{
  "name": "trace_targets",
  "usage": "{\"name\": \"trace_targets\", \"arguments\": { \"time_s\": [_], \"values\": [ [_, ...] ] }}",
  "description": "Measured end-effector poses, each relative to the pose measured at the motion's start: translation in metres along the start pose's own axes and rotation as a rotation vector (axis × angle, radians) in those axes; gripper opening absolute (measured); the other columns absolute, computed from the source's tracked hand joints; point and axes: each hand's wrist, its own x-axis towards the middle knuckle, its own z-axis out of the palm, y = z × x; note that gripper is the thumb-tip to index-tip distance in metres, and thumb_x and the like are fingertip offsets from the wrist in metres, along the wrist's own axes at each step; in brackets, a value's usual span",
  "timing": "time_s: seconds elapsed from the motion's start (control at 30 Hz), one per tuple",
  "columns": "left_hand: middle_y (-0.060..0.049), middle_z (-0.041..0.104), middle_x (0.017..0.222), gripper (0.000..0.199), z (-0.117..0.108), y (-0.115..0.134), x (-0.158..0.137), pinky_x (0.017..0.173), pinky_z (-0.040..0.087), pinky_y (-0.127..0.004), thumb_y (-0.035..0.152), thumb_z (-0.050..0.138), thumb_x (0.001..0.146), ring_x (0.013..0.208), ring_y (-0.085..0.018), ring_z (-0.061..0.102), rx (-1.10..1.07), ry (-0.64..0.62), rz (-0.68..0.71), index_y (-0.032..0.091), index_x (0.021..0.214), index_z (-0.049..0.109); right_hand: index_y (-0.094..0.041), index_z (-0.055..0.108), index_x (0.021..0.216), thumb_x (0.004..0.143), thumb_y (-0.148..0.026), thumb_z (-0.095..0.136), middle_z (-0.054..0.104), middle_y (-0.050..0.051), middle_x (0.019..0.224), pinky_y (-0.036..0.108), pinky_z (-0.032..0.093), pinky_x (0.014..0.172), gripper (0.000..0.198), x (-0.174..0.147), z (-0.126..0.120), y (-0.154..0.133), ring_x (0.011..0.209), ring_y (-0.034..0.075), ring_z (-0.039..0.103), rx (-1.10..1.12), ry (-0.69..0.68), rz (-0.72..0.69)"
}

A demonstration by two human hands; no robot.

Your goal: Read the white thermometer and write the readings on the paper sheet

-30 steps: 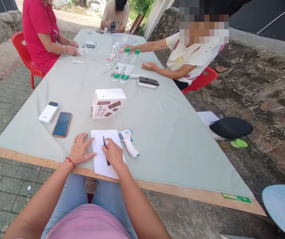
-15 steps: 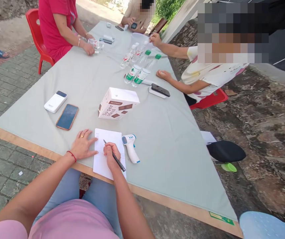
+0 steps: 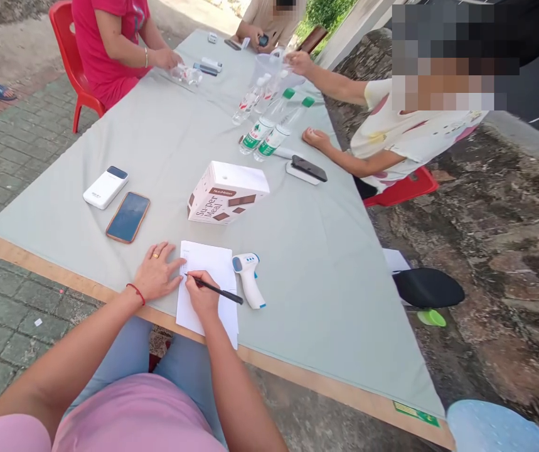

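My right hand (image 3: 203, 294) is closed round a black pen (image 3: 222, 292), its tip at the left part of a white sheet of paper (image 3: 213, 260). Fingers spread, my left hand (image 3: 159, 273) lies flat on the table, its fingertips at the paper's left edge. A white and blue infrared thermometer (image 3: 250, 282) rests just right of the paper. Beyond the paper stands a white and brown "Super Meal" box (image 3: 226, 194). To the left lie a phone (image 3: 128, 217) in an orange-brown case and a white power bank (image 3: 106, 187).
Several water bottles (image 3: 257, 135) stand past the box, near a clear plastic basin (image 3: 269, 66). A black phone (image 3: 309, 168) lies on a white object by a person in a patterned shirt (image 3: 382, 138). A person in red (image 3: 109, 56) handles a bottle (image 3: 187, 75); another person sits at the far end.
My right hand and the pen have moved left across the paper, and the pen leans flatter to the right. The person in red has drawn one hand back. My left hand stays put.
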Motion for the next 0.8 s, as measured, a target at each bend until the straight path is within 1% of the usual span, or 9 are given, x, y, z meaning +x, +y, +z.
{"name": "trace_targets", "arguments": {
  "time_s": [0.2,0.37,0.57,0.8],
  "values": [
    [-0.015,0.048,0.139,0.042,0.0010,0.0012,-0.0004,0.115,0.028,-0.054,0.040,0.059,0.086,0.137,-0.035,0.036,-0.024,0.009,-0.006,0.024,0.126,0.062,-0.021,0.065,0.071,0.071,-0.033,0.053,0.066,0.000,0.065,0.032,0.048,0.064,0.017,-0.0021,-0.0003,0.0007,0.063,0.018,0.058,-0.053,-0.066,-0.013],
    [-0.013,0.049,0.140,0.041,0.0012,0.0020,-0.0004,0.115,0.027,-0.054,0.039,0.060,0.086,0.138,-0.034,0.035,-0.074,0.019,-0.015,0.025,0.124,0.063,-0.022,0.065,0.072,0.072,-0.033,0.054,0.068,0.001,0.067,0.033,0.049,0.066,0.016,-0.0019,-0.0016,0.0007,0.065,0.019,0.059,-0.095,-0.076,-0.018],
    [-0.012,0.049,0.139,0.040,0.0000,0.0024,-0.0006,0.115,0.027,-0.052,0.040,0.058,0.087,0.137,-0.033,0.035,-0.042,0.010,-0.017,0.026,0.124,0.063,-0.022,0.065,0.071,0.073,-0.033,0.053,0.067,0.001,0.067,0.033,0.048,0.066,0.016,-0.0024,-0.0024,-0.0017,0.065,0.019,0.058,-0.118,-0.093,-0.020],
    [-0.014,0.048,0.139,0.043,-0.0012,0.0027,-0.0002,0.115,0.027,-0.053,0.040,0.060,0.085,0.137,-0.035,0.035,-0.045,0.004,-0.013,0.024,0.124,0.063,-0.021,0.064,0.070,0.072,-0.033,0.054,0.066,0.001,0.066,0.033,0.048,0.066,0.015,-0.0026,-0.0025,-0.0017,0.064,0.019,0.058,-0.115,-0.089,-0.020]
  ]
}}
